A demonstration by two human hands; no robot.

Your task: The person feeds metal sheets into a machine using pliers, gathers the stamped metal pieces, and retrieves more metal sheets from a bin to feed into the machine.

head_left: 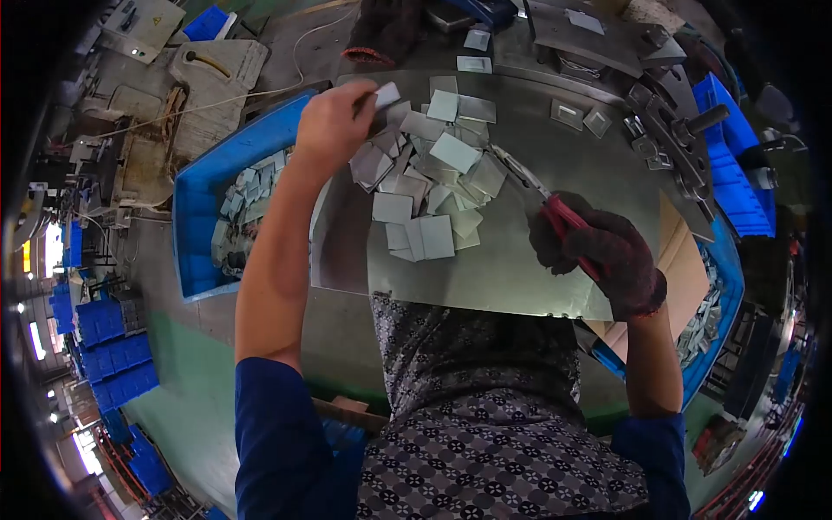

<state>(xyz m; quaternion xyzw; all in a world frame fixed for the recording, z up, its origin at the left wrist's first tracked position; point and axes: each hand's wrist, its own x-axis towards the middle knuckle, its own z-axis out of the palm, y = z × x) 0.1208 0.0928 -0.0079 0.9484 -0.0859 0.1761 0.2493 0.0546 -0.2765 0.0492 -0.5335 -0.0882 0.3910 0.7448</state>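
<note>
Head | left fingers [363,90] pinch flat plate [387,95] | gloved right fingers [598,247] clasp metal pliers [554,206]

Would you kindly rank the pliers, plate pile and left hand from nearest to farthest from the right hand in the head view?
1. Pliers: in the right hand.
2. Plate pile: forward and left.
3. Left hand: farther left, past the pile.

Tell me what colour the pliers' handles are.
The pliers' handles are red, best seen in the head view.
</note>
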